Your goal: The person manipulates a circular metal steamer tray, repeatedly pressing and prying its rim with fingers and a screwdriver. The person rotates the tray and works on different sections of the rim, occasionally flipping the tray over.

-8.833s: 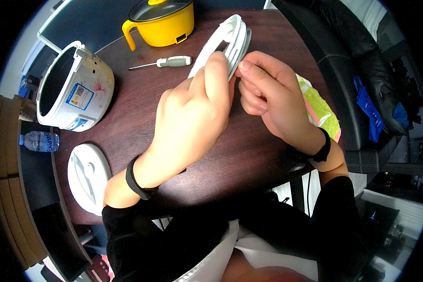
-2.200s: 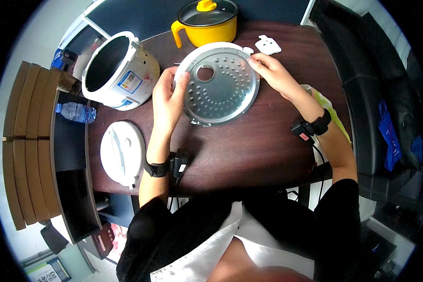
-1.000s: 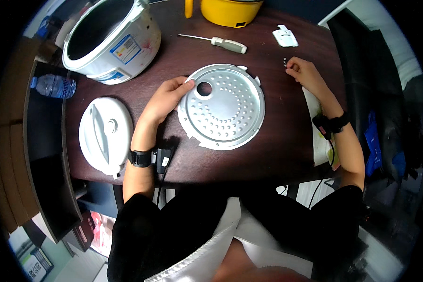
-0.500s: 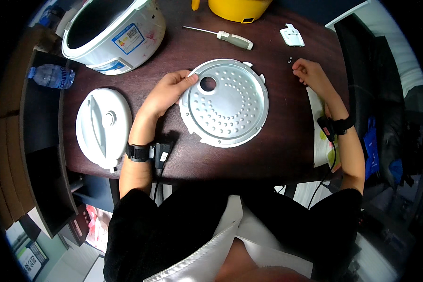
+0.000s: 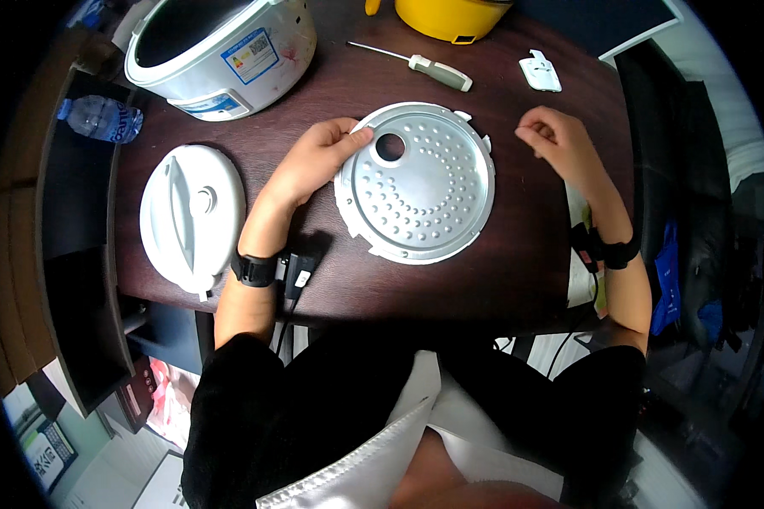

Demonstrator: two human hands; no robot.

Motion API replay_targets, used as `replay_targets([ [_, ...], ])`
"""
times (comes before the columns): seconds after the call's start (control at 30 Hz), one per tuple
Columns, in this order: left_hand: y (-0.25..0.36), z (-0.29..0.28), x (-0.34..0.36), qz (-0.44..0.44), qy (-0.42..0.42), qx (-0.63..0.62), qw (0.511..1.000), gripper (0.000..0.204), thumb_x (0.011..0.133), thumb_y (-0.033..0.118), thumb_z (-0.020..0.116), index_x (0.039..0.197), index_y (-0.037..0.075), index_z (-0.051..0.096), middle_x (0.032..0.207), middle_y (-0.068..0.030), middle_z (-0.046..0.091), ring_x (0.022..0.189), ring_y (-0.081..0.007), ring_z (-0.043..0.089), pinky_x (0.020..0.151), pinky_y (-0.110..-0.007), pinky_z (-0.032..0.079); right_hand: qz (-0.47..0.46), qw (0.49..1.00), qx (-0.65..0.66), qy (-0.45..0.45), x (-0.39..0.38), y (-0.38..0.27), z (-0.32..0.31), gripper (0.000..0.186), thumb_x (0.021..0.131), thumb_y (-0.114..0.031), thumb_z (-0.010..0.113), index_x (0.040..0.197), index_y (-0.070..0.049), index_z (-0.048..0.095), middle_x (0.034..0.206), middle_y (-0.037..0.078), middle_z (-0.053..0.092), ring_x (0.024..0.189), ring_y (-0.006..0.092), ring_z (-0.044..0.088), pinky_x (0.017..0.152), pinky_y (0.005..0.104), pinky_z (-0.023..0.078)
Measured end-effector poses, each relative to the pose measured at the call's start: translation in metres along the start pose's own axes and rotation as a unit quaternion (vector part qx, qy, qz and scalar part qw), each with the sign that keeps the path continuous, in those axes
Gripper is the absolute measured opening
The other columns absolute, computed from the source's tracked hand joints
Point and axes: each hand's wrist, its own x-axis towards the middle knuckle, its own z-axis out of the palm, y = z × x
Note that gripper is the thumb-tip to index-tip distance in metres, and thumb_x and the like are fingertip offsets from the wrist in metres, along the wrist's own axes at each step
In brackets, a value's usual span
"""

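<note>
My left hand [image 5: 318, 161] grips the upper left rim of a round silver metal plate [image 5: 424, 199], thumb on top, fingers beneath. The plate is dimpled, has one round hole near my thumb and small tabs along its edge. It appears to be a rice cooker's inner lid plate. To its right, my right hand [image 5: 556, 144] hovers over the table with thumb and fingers pinched together. Whatever is between those fingertips is too small or hidden to make out. A screwdriver [image 5: 440, 73] with a grey-green and white handle lies beyond the plate.
A white rice cooker body [image 5: 216, 85] stands at the far left, its white outer lid [image 5: 221, 195] nearer me. A yellow pot [image 5: 450, 19] and a small white plastic cover [image 5: 542, 75] sit at the back. A water bottle [image 5: 102, 119] lies left; a patterned cloth [image 5: 579, 271] lies under my right forearm.
My right hand has shifted slightly left across the table, its fingers drawn together over the spot where tiny bits lay. The whole view has swung a little; my left hand keeps its hold.
</note>
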Motion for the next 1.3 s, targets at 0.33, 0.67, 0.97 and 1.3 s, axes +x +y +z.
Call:
replay_targets([
  [0.33, 0.054, 0.031, -0.022, 0.140, -0.016, 0.072, 0.987, 0.031, 0.099, 0.025, 0.060, 0.112, -0.003, 0.061, 0.092, -0.0021, 0.066, 0.083, -0.0058, 0.058, 0.073, -0.021, 0.046, -0.138, 0.973, 0.177, 0.054, 0.007, -0.102, 0.040, 0.014, 0.090, -0.013, 0.068, 0.094, 0.000, 0.066, 0.075, 0.006, 0.068, 0.063, 0.0089, 0.064, 0.055, 0.0235, 0.048],
  [0.67, 0.116, 0.078, -0.036, 0.207, 0.011, 0.242, 0.948, 0.029, 0.094, 0.020, 0.067, 0.107, -0.005, 0.062, 0.085, -0.0058, 0.067, 0.077, -0.0085, 0.059, 0.068, -0.024, 0.048, -0.178, 0.960, 0.164, 0.139, -0.022, -0.103, 0.015, 0.012, 0.088, -0.011, 0.069, 0.094, -0.001, 0.066, 0.083, 0.008, 0.066, 0.067, 0.0100, 0.063, 0.058, 0.0243, 0.048],
  [0.97, 0.138, 0.103, -0.032, 0.237, -0.004, 0.314, 0.919, 0.029, 0.089, 0.017, 0.070, 0.105, -0.006, 0.062, 0.083, -0.0118, 0.069, 0.074, -0.0117, 0.063, 0.066, -0.025, 0.049, -0.156, 0.954, 0.209, 0.150, -0.038, -0.087, -0.001, 0.011, 0.088, -0.011, 0.070, 0.092, -0.002, 0.066, 0.079, 0.005, 0.066, 0.066, 0.0098, 0.062, 0.058, 0.0239, 0.048],
  [1.3, 0.147, 0.118, -0.021, 0.300, 0.007, 0.320, 0.899, 0.027, 0.083, 0.017, 0.069, 0.095, -0.005, 0.060, 0.071, -0.0253, 0.061, 0.069, -0.0409, 0.064, 0.060, -0.041, 0.050, -0.130, 0.937, 0.272, 0.177, -0.044, -0.079, -0.009, 0.013, 0.086, -0.011, 0.073, 0.091, -0.002, 0.065, 0.077, 0.006, 0.067, 0.065, 0.0101, 0.062, 0.059, 0.0256, 0.050],
])
